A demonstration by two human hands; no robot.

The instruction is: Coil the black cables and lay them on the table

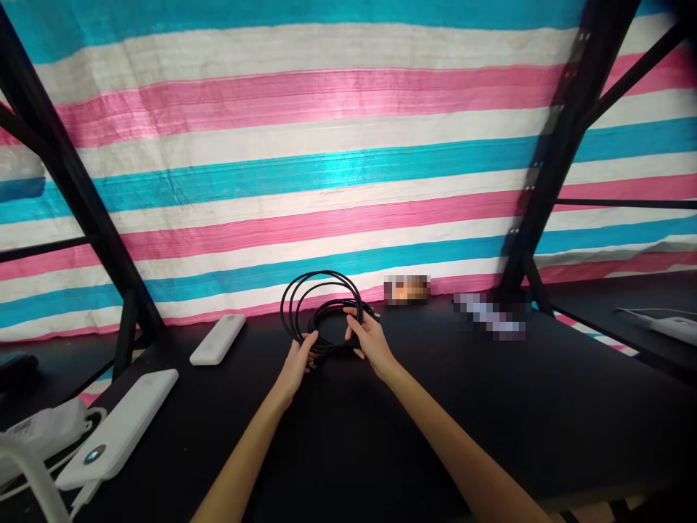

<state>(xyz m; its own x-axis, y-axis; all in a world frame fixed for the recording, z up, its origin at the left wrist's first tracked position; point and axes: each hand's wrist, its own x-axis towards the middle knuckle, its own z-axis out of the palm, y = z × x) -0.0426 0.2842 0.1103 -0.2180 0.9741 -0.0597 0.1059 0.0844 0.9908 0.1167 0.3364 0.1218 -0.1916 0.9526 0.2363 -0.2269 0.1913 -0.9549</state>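
A thin black cable is gathered into several loose loops above the middle of the black table. My left hand pinches the lower left of the loops between thumb and fingers. On the right side of the coil, my right hand grips the loops with its fingers curled round them. A connector end sticks out just beyond my right fingers. Part of the lower loops is hidden behind both hands.
A white power bank lies at the back left of the black table. Nearer stands a longer white device with a cable, beside a white power strip. Two blurred items rest at the back right. Black metal posts flank a striped sheet.
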